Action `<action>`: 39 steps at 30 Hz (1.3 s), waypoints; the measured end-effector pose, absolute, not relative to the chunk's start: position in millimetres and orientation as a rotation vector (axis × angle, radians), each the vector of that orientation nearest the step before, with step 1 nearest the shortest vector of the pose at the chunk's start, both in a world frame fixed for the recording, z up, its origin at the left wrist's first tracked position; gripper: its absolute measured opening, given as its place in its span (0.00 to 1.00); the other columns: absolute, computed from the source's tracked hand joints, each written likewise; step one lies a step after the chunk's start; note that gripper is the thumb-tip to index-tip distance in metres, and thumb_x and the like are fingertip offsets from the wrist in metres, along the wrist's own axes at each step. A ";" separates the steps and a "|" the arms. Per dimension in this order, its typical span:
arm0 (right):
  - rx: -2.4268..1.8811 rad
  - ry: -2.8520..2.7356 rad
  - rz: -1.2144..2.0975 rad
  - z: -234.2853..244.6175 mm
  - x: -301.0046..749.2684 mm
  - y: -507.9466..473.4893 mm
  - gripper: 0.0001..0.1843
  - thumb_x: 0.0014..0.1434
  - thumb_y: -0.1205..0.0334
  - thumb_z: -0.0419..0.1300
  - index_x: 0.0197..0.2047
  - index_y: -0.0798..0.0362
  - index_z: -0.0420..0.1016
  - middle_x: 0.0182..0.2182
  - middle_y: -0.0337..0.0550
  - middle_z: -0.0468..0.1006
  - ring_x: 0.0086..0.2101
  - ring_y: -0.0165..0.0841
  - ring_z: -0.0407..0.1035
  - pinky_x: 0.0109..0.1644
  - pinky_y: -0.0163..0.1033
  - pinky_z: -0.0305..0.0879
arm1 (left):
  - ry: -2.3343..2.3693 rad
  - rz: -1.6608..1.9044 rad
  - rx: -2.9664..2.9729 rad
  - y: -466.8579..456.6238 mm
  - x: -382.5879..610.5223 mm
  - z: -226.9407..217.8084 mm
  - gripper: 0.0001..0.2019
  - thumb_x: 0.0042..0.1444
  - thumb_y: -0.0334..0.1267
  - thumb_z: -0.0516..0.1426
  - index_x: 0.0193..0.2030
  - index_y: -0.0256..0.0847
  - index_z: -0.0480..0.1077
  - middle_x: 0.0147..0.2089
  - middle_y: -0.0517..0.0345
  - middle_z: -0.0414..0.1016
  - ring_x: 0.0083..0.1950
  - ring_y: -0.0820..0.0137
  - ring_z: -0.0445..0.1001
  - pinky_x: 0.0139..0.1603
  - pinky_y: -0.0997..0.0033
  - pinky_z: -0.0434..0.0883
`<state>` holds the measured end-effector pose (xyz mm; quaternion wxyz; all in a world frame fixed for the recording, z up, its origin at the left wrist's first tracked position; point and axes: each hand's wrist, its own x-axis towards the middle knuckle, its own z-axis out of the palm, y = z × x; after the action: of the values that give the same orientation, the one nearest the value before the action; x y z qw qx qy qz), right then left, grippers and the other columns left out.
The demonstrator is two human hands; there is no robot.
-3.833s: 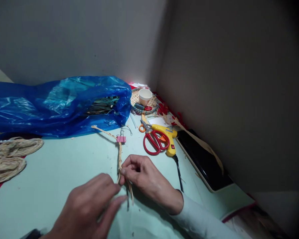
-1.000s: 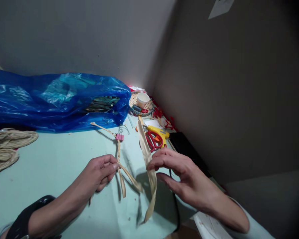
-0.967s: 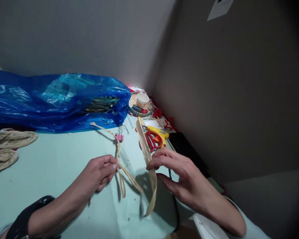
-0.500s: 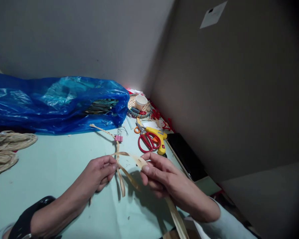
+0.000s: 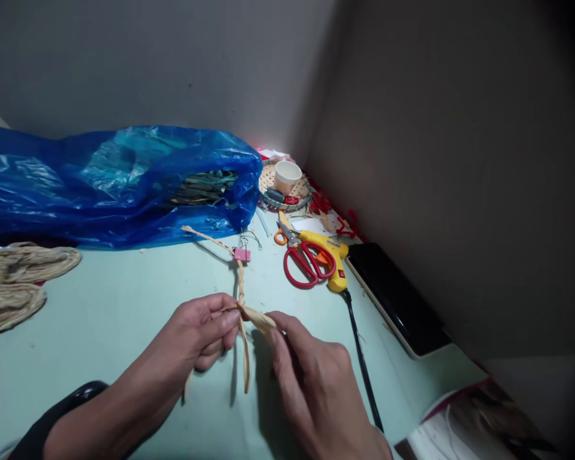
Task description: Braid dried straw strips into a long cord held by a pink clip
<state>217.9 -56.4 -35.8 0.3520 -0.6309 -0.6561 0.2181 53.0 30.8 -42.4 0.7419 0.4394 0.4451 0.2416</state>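
"While the left hand [image 5: 206, 326] and right hand [image 5: 311, 390] both pinch it, how does that straw braid [image 5: 241, 284] handle?"

"Light, limp, likely brittle. It runs along the table [image 5: 124, 300] to them, left fingertips closed on its woven end, right ones on a loose strip [image 5: 261, 317]. I'd grip close there. Pink clip [image 5: 242, 255] sits farther up, scissors [image 5: 303, 271] beyond."

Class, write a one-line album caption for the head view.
Left hand and right hand pinch pale straw strips at the end of a braid clipped with a pink binder clip, near red scissors.
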 end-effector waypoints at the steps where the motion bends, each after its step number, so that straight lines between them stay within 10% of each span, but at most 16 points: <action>1: -1.599 -1.742 0.450 -39.9 217.5 -56.6 0.16 0.69 0.65 0.48 0.50 0.56 0.75 0.22 0.39 0.76 0.18 0.29 0.67 0.25 0.33 0.60 | 0.975 0.520 0.964 30.9 53.0 -42.1 0.13 0.57 0.45 0.63 0.33 0.37 0.69 0.22 0.68 0.64 0.18 0.84 0.43 0.20 0.76 0.38; 5: -1.470 -1.899 0.021 -54.3 215.4 -58.1 0.23 0.62 0.74 0.48 0.57 0.69 0.72 0.20 0.41 0.76 0.17 0.30 0.67 0.21 0.36 0.57 | 0.995 0.486 0.959 30.7 54.4 -40.9 0.12 0.57 0.44 0.63 0.34 0.38 0.70 0.23 0.66 0.66 0.19 0.83 0.45 0.21 0.75 0.39; 26: -1.646 -2.190 0.033 -39.9 208.3 -63.1 0.29 0.61 0.72 0.56 0.65 0.55 0.68 0.25 0.45 0.76 0.23 0.34 0.67 0.24 0.38 0.59 | 1.039 0.495 0.938 31.9 53.3 -39.9 0.15 0.52 0.46 0.66 0.29 0.38 0.69 0.21 0.67 0.66 0.19 0.83 0.46 0.20 0.76 0.41; 35: -1.628 -1.953 0.812 4.1 253.5 -36.3 0.17 0.70 0.52 0.54 0.56 0.47 0.75 0.44 0.42 0.81 0.43 0.35 0.74 0.46 0.37 0.66 | 1.032 0.586 0.872 29.7 52.3 -38.6 0.12 0.50 0.42 0.67 0.29 0.36 0.72 0.19 0.70 0.60 0.20 0.83 0.44 0.19 0.78 0.40; 39: -1.539 -1.915 1.089 -7.5 247.7 -24.3 0.12 0.68 0.57 0.56 0.46 0.53 0.78 0.30 0.37 0.78 0.30 0.30 0.68 0.34 0.33 0.60 | 1.027 0.600 0.904 30.4 52.6 -37.5 0.12 0.51 0.42 0.66 0.30 0.35 0.73 0.19 0.69 0.61 0.19 0.84 0.45 0.19 0.79 0.41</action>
<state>247.7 -24.3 -7.5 0.2250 -0.5580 -0.6943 0.3948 52.6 30.4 -37.5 0.7338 0.4110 0.4669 0.2730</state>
